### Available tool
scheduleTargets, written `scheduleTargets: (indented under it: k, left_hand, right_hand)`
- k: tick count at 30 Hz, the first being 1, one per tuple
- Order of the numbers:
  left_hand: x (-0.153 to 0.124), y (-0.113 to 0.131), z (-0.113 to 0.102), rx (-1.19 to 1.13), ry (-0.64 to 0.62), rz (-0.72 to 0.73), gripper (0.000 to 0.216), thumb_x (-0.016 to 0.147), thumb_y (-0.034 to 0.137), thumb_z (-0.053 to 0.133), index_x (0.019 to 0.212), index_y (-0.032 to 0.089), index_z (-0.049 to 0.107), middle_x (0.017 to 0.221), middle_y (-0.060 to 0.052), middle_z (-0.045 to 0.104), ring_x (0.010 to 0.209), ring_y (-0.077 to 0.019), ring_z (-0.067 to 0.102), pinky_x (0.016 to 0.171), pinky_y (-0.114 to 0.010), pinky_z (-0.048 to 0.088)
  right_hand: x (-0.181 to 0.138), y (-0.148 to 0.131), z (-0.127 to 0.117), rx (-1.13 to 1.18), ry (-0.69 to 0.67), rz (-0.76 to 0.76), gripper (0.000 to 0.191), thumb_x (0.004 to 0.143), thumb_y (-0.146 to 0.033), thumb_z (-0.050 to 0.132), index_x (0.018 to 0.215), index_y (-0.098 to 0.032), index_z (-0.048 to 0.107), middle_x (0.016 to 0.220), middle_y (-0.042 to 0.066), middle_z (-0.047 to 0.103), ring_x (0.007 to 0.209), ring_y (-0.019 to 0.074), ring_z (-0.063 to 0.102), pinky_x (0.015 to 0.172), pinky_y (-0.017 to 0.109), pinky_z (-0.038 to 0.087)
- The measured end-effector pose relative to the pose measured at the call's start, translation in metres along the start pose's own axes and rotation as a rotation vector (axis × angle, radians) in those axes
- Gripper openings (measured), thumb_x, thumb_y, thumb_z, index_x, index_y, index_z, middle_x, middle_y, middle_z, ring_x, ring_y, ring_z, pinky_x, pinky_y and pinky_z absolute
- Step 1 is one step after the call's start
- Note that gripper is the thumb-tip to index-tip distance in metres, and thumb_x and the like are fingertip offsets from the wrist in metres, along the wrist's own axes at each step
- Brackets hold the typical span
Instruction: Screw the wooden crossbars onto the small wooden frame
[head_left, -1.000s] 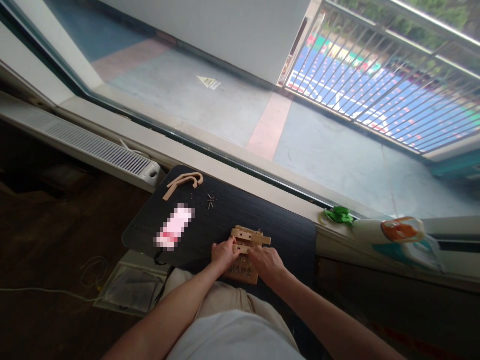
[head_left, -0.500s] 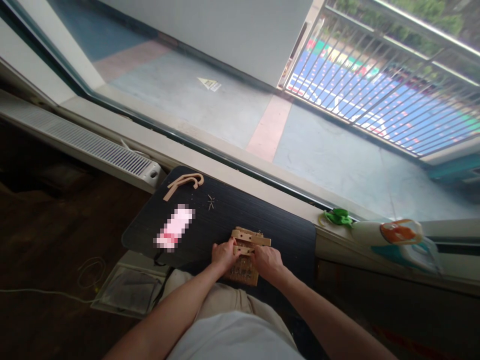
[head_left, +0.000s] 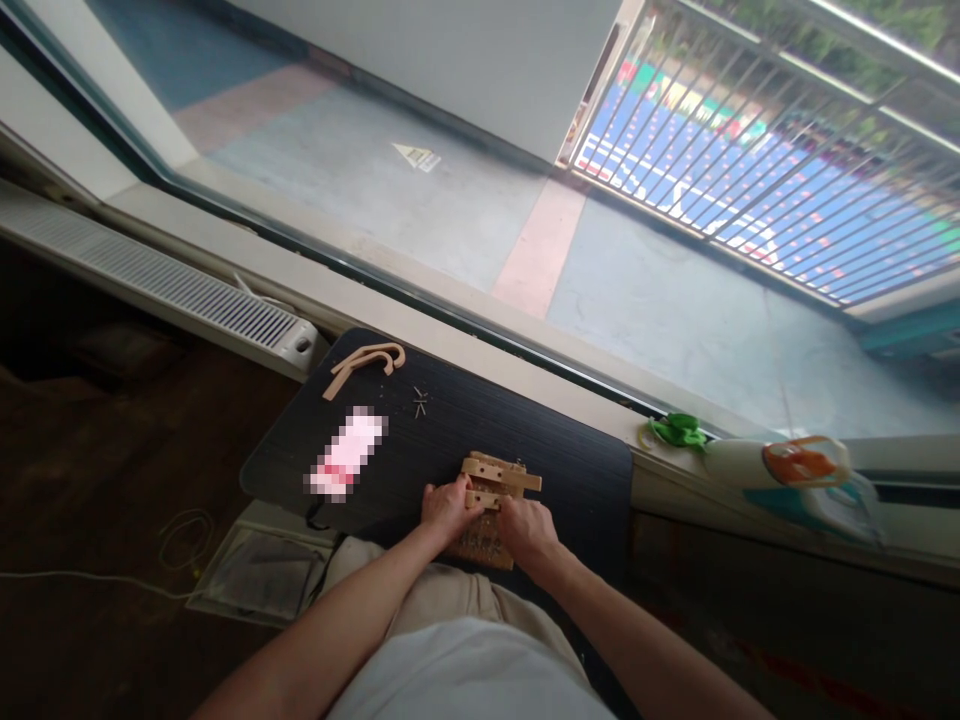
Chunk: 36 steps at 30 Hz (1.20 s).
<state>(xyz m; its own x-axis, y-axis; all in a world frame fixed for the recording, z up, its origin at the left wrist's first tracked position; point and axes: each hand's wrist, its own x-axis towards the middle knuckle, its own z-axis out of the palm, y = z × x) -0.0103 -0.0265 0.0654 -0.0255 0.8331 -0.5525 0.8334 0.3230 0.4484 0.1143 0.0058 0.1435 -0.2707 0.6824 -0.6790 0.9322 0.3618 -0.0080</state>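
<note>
A pale wooden strip with two dark holes (head_left: 485, 498) lies across a wooden board (head_left: 480, 550) on the dark table. My left hand (head_left: 448, 510) pinches this strip at its left end, thumb and fingers closed. Over its right part my right hand (head_left: 531, 528) is curled, fingers bent and closed at the strip beside the right hole. That end of the strip is hidden under the hand, and anything small between the fingertips is too. A second holed wooden strip (head_left: 517, 477) lies just beyond, touched by neither hand. The near part of the board has dark marks or small bits.
Bent wooden hook pieces (head_left: 352, 370) and several small screws or nails (head_left: 420, 402) lie on the dark table (head_left: 577, 450). A blurred-out pink item (head_left: 347, 455) lies at left. Window sill and radiator (head_left: 277, 335) border the table; green object (head_left: 677, 430) stands right.
My right hand has shifted slightly left along the near strip, its knuckles turned a little. The left hand keeps its grip, and both strips look unmoved.
</note>
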Motion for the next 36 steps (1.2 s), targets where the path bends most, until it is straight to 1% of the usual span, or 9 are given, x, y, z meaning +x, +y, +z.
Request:
scheduleTargets:
  k: [5, 11, 14, 16, 19, 23, 26, 32, 36]
  left_hand:
    - [-0.001, 0.000, -0.001, 0.010, 0.004, -0.007, 0.028, 0.074, 0.043, 0.051, 0.094, 0.024, 0.048, 0.089, -0.001, 0.067, 0.089, -0.0201, 0.060, 0.080, -0.032, 0.032]
    - [0.000, -0.001, -0.001, -0.012, -0.001, -0.015, 0.027, 0.073, 0.044, 0.051, 0.092, 0.025, 0.047, 0.090, -0.001, 0.067, 0.089, -0.0205, 0.060, 0.078, -0.032, 0.031]
    - [0.000, -0.001, -0.001, -0.015, -0.006, -0.024, 0.026, 0.073, 0.043, 0.051, 0.091, 0.025, 0.047, 0.089, 0.000, 0.067, 0.088, -0.0200, 0.060, 0.077, -0.031, 0.031]
    - [0.001, -0.001, 0.000, -0.019, -0.010, -0.025, 0.026, 0.073, 0.043, 0.051, 0.092, 0.025, 0.047, 0.089, 0.000, 0.067, 0.088, -0.0198, 0.060, 0.077, -0.031, 0.031]
    - [0.001, 0.000, 0.001, -0.024, -0.002, -0.023, 0.025, 0.073, 0.041, 0.051, 0.092, 0.025, 0.047, 0.089, 0.000, 0.067, 0.088, -0.0197, 0.060, 0.078, -0.031, 0.032]
    - [0.001, 0.000, 0.003, -0.028, 0.001, -0.020, 0.026, 0.073, 0.040, 0.053, 0.093, 0.025, 0.048, 0.089, 0.000, 0.067, 0.089, -0.0195, 0.060, 0.079, -0.031, 0.032]
    - [0.001, 0.001, 0.002, -0.032, 0.004, -0.026, 0.027, 0.072, 0.040, 0.053, 0.093, 0.025, 0.048, 0.089, 0.001, 0.066, 0.090, -0.0197, 0.059, 0.079, -0.030, 0.033]
    - [-0.007, -0.008, -0.003, -0.137, -0.031, -0.065, 0.033, 0.072, 0.034, 0.053, 0.103, 0.028, 0.044, 0.098, 0.002, 0.065, 0.093, -0.0168, 0.059, 0.077, -0.025, 0.037]
    - [-0.008, -0.016, 0.004, -0.146, -0.083, -0.141, 0.041, 0.067, 0.037, 0.057, 0.102, 0.025, 0.041, 0.096, 0.000, 0.065, 0.091, -0.0189, 0.060, 0.072, -0.025, 0.040]
  right_hand:
    - [0.007, 0.011, -0.007, 0.120, -0.016, 0.106, 0.027, 0.081, -0.033, 0.042, 0.088, -0.018, 0.063, 0.092, 0.009, 0.066, 0.085, 0.0206, 0.061, 0.068, 0.028, 0.045]
    - [0.008, -0.001, -0.023, -0.167, -0.028, -0.155, 0.023, 0.078, -0.011, 0.043, 0.080, -0.011, 0.066, 0.085, 0.015, 0.067, 0.080, 0.0234, 0.062, 0.064, 0.031, 0.045]
    - [0.008, -0.006, -0.016, -0.250, -0.065, -0.299, 0.024, 0.076, -0.004, 0.042, 0.077, -0.010, 0.065, 0.085, 0.016, 0.066, 0.078, 0.0237, 0.062, 0.064, 0.032, 0.045]
    - [0.008, -0.006, -0.009, -0.245, -0.095, -0.311, 0.023, 0.074, -0.004, 0.043, 0.075, -0.010, 0.065, 0.084, 0.015, 0.067, 0.075, 0.0231, 0.062, 0.062, 0.032, 0.045]
    - [0.009, 0.000, -0.001, -0.171, -0.076, -0.197, 0.023, 0.076, -0.008, 0.043, 0.078, -0.013, 0.065, 0.080, 0.012, 0.067, 0.073, 0.0219, 0.063, 0.061, 0.030, 0.046]
    - [0.009, 0.011, 0.005, 0.061, -0.008, 0.100, 0.027, 0.082, -0.026, 0.040, 0.082, -0.017, 0.065, 0.084, 0.012, 0.067, 0.078, 0.0203, 0.063, 0.064, 0.027, 0.045]
    - [0.008, 0.013, 0.005, 0.107, 0.001, 0.140, 0.030, 0.082, -0.029, 0.039, 0.080, -0.017, 0.066, 0.086, 0.012, 0.067, 0.078, 0.0198, 0.063, 0.065, 0.027, 0.045]
    - [0.005, 0.005, -0.010, -0.106, 0.061, -0.060, 0.024, 0.079, -0.014, 0.042, 0.086, -0.013, 0.065, 0.086, 0.014, 0.067, 0.079, 0.0226, 0.062, 0.064, 0.031, 0.046]
    - [0.009, -0.003, -0.013, -0.227, -0.042, -0.220, 0.027, 0.076, -0.003, 0.040, 0.081, -0.008, 0.066, 0.087, 0.018, 0.066, 0.081, 0.0255, 0.062, 0.064, 0.035, 0.046]
